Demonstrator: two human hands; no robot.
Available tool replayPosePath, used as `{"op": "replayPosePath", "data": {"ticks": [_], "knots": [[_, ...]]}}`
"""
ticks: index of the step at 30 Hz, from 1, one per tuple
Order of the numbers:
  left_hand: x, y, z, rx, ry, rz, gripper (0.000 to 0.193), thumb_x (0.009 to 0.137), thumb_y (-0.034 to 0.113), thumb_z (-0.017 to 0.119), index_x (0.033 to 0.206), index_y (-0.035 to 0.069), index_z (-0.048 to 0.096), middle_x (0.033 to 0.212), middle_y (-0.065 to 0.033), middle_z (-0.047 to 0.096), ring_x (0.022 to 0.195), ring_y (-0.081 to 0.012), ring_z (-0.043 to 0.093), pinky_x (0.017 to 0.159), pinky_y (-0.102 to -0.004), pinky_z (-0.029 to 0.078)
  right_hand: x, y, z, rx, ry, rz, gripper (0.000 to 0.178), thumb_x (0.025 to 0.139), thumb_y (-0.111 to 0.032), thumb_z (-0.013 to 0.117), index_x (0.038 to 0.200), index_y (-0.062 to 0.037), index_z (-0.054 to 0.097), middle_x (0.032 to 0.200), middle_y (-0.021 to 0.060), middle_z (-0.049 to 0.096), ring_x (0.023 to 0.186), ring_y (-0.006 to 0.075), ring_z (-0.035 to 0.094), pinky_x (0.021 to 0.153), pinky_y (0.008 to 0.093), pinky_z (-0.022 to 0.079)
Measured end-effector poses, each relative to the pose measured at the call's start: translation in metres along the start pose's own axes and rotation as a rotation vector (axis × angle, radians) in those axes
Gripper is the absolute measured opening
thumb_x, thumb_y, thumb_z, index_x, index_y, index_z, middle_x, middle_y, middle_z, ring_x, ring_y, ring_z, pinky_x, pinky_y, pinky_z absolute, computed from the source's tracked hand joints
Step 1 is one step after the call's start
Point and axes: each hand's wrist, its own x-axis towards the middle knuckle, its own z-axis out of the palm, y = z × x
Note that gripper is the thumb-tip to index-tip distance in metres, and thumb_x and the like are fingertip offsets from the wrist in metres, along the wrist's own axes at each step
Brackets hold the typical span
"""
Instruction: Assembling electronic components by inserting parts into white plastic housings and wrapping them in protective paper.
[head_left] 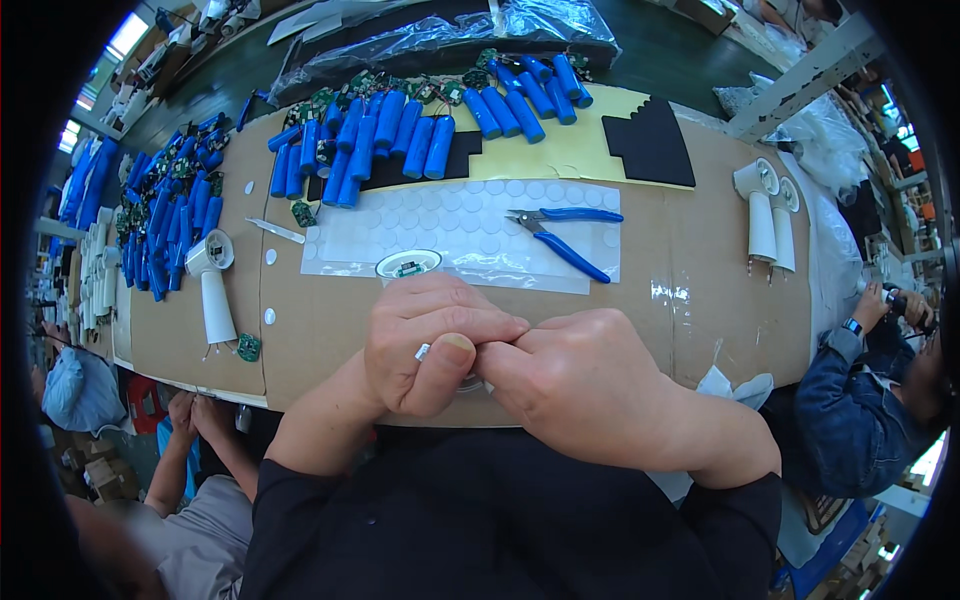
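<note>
My left hand [415, 325] is closed around a white round-headed housing [408, 263], whose rim and small green circuit board show just beyond my knuckles. Most of the housing is hidden under my fingers. A small white connector [422, 352] pokes out beside my left thumb. My right hand [580, 365] is pinched closed against the left fingertips, and whatever it grips is covered. Beyond the hands, blue-handled side cutters [575, 240] lie with their jaws apart on a clear sheet of round white stickers [440, 215].
Blue battery cells with green circuit boards lie in piles at the back [365, 135] and left [165, 225]. White housings rest at left [215, 290] and right [762, 225]. Black foam [650, 145] sits on yellow sheet. Other people sit at both sides.
</note>
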Motion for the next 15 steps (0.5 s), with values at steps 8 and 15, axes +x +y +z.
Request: {"op": "replayPosePath", "data": {"ticks": [8, 15], "knots": [[0.001, 0.004, -0.002, 0.027, -0.016, -0.047, 0.050, 0.106, 0.029, 0.034, 0.090, -0.001, 0.070, 0.078, -0.0139, 0.070, 0.066, -0.0270, 0.067, 0.062, -0.0372, 0.054, -0.013, 0.014, 0.009, 0.086, 0.169, -0.119, 0.022, 0.076, -0.015, 0.070, 0.096, -0.0087, 0.062, 0.065, 0.0042, 0.061, 0.060, 0.0219, 0.066, 0.054, 0.0347, 0.051], [0.003, 0.006, -0.001, 0.025, -0.001, -0.039, 0.051, 0.106, 0.030, 0.034, 0.088, -0.001, 0.071, 0.075, -0.0135, 0.069, 0.064, -0.0265, 0.066, 0.060, -0.0371, 0.053, -0.007, 0.014, 0.022, 0.027, 0.109, -0.150, 0.027, 0.076, -0.019, 0.069, 0.101, -0.0107, 0.064, 0.064, 0.0032, 0.062, 0.056, 0.0210, 0.065, 0.051, 0.0346, 0.050]]}}
